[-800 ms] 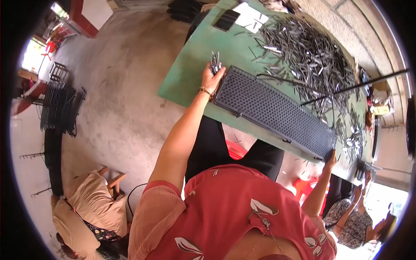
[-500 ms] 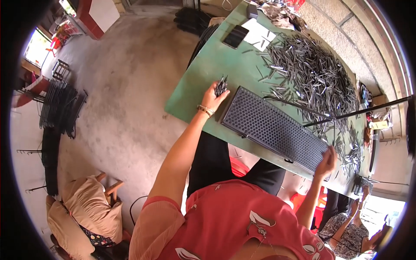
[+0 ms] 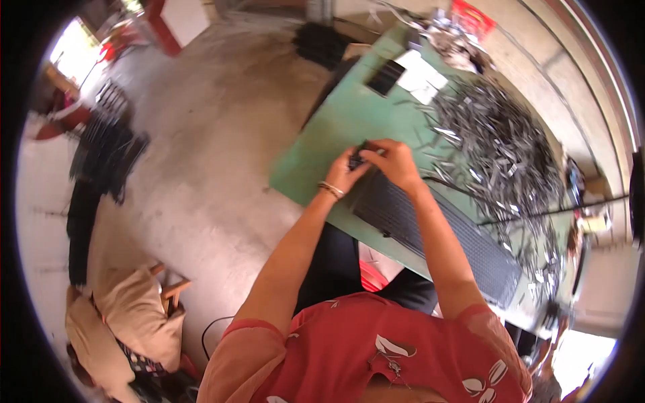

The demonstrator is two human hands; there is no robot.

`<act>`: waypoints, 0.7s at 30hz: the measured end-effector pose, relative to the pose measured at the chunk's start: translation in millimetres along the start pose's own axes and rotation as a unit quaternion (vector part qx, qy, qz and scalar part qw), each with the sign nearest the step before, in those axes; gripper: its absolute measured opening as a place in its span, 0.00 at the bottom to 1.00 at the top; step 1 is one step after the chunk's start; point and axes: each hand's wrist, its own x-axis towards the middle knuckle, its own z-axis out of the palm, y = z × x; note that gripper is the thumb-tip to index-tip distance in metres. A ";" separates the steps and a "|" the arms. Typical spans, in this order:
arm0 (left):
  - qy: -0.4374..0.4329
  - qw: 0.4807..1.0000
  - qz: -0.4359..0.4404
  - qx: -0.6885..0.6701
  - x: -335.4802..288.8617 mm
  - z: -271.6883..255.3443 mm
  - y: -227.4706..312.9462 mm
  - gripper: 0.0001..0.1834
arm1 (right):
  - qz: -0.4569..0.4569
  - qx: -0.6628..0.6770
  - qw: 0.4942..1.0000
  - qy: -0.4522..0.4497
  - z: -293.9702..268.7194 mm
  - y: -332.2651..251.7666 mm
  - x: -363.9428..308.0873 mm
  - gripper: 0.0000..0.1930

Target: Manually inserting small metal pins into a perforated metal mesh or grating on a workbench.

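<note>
Two hands meet over the left part of the table (image 3: 306, 164), so the step in hand is judged to be the handling of a small bunch (image 3: 358, 158) of dark strips.

From the left: tan cloth (image 3: 138, 312), soft and creased, lies over wooden furniture; the floor (image 3: 201, 148) is smooth, stained, probably concrete. The left hand (image 3: 344, 176), beaded at the wrist, is closed around the bunch, beside the left end of the tray (image 3: 480, 265). The right hand (image 3: 398, 164) has its fingers brought in against the bunch; blur hides whether it pinches any strip, so its grip cannot be told. The next move, in judgement, calls for a fine fingertip pinch and a firm left hold, as thin, slick strips could slip.

The tabletop is flat, matt green. A dark phone and white paper (image 3: 421, 77) lie toward its far edge. The tray is long, rectangular and black, its face finely patterned. Beyond it spreads the pile (image 3: 500, 127): slender, straight, dark strips, some glinting, heaped at random.
</note>
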 end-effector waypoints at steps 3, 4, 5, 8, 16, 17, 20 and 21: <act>-0.018 0.999 0.001 0.031 0.3 10.1 0.1 0.24 | 0.022 0.010 0.999 0.027 3.7 18.8 2.9 0.15; -0.019 1.000 0.001 0.011 0.7 12.7 -5.6 0.24 | 0.030 0.049 0.998 0.026 4.4 13.3 1.4 0.14; -0.023 1.000 0.000 0.011 -0.9 10.2 -13.1 0.23 | 0.040 0.089 0.995 0.020 7.7 6.5 -0.9 0.13; -0.032 0.997 -0.029 -0.067 0.7 7.2 0.7 0.17 | 0.058 0.177 0.982 0.015 10.4 15.8 1.0 0.13; -0.133 0.928 -0.164 -0.307 -12.9 -7.2 73.7 0.09 | 0.112 0.255 0.960 -0.042 -2.2 13.4 4.0 0.15; -0.142 0.912 -0.177 -0.342 -17.4 -9.1 80.6 0.10 | 0.125 0.286 0.947 -0.072 -2.5 17.4 2.2 0.15; -0.135 0.888 -0.212 -0.384 -32.0 -10.7 94.0 0.11 | 0.172 0.385 0.903 -0.079 -2.6 -1.7 -7.4 0.12; -0.121 0.881 -0.235 -0.392 -37.8 -10.0 97.6 0.12 | 0.172 0.384 0.904 -0.079 -2.5 -7.7 -11.9 0.12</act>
